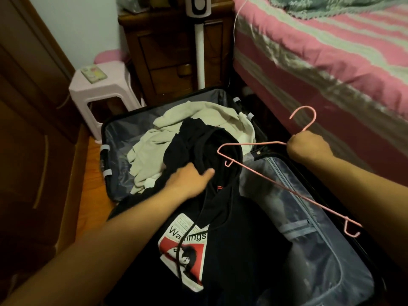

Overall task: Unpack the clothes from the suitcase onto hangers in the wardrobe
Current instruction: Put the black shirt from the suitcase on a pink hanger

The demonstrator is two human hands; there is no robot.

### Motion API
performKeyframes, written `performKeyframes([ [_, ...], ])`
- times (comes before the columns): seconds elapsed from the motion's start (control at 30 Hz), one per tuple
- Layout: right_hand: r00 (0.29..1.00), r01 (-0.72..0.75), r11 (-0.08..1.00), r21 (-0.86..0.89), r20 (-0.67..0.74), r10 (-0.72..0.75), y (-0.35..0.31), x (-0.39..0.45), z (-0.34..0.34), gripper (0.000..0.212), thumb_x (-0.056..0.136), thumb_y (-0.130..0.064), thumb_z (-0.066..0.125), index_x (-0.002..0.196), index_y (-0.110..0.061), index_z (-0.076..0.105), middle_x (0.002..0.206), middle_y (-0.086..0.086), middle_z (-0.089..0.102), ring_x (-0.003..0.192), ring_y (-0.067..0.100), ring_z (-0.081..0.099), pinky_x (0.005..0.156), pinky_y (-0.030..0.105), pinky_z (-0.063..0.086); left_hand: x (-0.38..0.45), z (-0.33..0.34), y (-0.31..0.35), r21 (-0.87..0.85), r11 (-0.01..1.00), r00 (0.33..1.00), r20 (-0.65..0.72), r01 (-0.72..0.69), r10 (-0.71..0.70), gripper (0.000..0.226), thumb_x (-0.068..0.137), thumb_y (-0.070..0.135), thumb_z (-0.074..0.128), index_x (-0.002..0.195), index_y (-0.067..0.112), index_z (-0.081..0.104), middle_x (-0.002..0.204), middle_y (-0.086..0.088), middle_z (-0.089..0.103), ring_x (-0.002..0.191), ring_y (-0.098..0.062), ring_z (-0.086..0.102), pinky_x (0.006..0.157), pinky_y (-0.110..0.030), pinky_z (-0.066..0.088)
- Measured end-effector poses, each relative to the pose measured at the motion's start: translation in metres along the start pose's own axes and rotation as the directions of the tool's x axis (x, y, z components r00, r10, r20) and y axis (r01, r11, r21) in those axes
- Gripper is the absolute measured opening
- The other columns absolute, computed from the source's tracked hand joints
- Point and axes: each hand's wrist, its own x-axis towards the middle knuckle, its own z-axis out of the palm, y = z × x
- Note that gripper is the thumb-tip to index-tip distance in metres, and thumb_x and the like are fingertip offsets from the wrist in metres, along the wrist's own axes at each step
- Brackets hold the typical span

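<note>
Over the open suitcase (pixel 114 129), getting the black hoodie (pixel 220 217) onto a hanger.
My left hand (pixel 189 180) grips the hoodie; right hand (pixel 309 149) fingers curl round the pink hanger (pixel 276 184); next, feed it into the neck.

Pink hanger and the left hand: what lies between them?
In the head view, only black hoodie fabric lies between the pink hanger and the left hand, which grips that hoodie.
</note>
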Motion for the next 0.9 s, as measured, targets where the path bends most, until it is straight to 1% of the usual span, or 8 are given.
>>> performKeyframes([
  [0.07,0.999,-0.028,1.0,0.009,-0.042,0.028,-0.003,-0.002,-0.002,0.023,0.089,-0.023,0.054,0.1,-0.005,0.065,0.111,0.023,0.064,0.09,0.039,0.06,0.076,0.038,0.046,0.001,0.018,0.0,0.123,0.988,0.994,0.041,0.092,-0.098,0.088,0.081,0.079,0.051,0.139,0.013,0.05,0.139,-0.014,0.057,0.127,-0.038,0.056,0.101,-0.044,0.045],
  [0.13,0.997,-0.024,1.0,0.011,-0.079,0.024,-0.006,-0.001,-0.006,0.021,0.091,-0.022,0.051,0.096,-0.004,0.061,0.102,0.023,0.059,0.088,0.039,0.057,0.077,0.038,0.045,0.007,0.019,-0.009,0.171,0.975,0.988,0.044,0.14,-0.15,0.067,0.086,0.061,0.06,0.131,0.011,0.056,0.132,-0.014,0.061,0.118,-0.037,0.061,0.093,-0.044,0.052],
  [0.23,0.999,0.04,0.999,0.037,-0.036,-0.039,-0.008,-0.002,-0.009,0.023,0.09,-0.025,0.047,0.085,-0.004,0.055,0.093,0.019,0.052,0.081,0.036,0.051,0.074,0.037,0.041,0.016,0.002,-0.03,-0.329,0.905,0.961,0.148,0.27,-0.233,0.028,0.093,0.026,0.055,0.112,0.006,0.06,0.101,-0.015,0.066,0.081,-0.032,0.068,0.063,-0.043,0.062],
  [0.33,0.991,0.119,0.993,0.009,0.054,-0.12,-0.013,-0.008,-0.003,0.023,0.089,-0.028,0.047,0.084,-0.007,0.055,0.092,0.017,0.052,0.081,0.036,0.052,0.072,0.036,0.042,0.009,-0.021,-0.036,-0.786,0.522,0.939,0.22,0.332,-0.266,0.019,0.094,0.005,0.052,0.112,0.007,0.058,0.089,-0.013,0.06,0.075,-0.026,0.062,0.065,-0.041,0.058],
  [0.43,0.983,0.183,0.981,-0.057,0.039,-0.181,-0.023,-0.009,0.0,0.02,0.088,-0.027,0.049,0.083,-0.009,0.055,0.089,0.015,0.051,0.081,0.036,0.053,0.073,0.038,0.044,0.003,-0.033,-0.028,-0.909,0.339,0.955,0.164,0.244,-0.246,0.03,0.09,-0.002,0.053,0.117,0.007,0.06,0.105,-0.014,0.065,0.091,-0.026,0.064,0.068,-0.037,0.055],
  [0.63,0.94,0.313,0.95,-0.025,-0.135,-0.313,-0.05,-0.007,-0.004,0.031,0.097,-0.033,0.035,0.082,-0.013,0.053,0.091,0.017,0.054,0.08,0.037,0.048,0.072,0.039,0.038,-0.013,-0.051,-0.013,-0.956,0.242,0.98,0.134,0.167,-0.149,0.036,0.079,-0.01,0.045,0.105,0.01,0.061,0.099,-0.011,0.071,0.085,-0.025,0.07,0.067,-0.036,0.058],
  [0.8,0.908,0.328,0.941,-0.083,-0.249,-0.338,-0.068,-0.002,-0.026,0.04,0.095,-0.034,0.037,0.103,-0.008,0.066,0.115,0.027,0.063,0.102,0.046,0.06,0.075,0.04,0.037,-0.022,-0.072,-0.019,-0.887,0.385,0.966,0.251,0.256,-0.064,0.017,0.081,0.011,0.058,0.094,0.014,0.067,0.084,-0.005,0.07,0.075,-0.022,0.068,0.064,-0.029,0.053],
  [0.9,0.839,0.398,0.908,-0.132,-0.348,-0.418,-0.086,-0.008,-0.042,0.037,0.096,-0.033,0.039,0.101,-0.009,0.066,0.109,0.028,0.064,0.098,0.047,0.06,0.073,0.041,0.037,-0.018,-0.07,-0.027,-0.679,0.721,0.989,0.128,0.137,-0.067,0.019,0.084,0.025,0.079,0.1,0.017,0.073,0.086,-0.002,0.077,0.074,-0.019,0.073,0.061,-0.024,0.054],
])
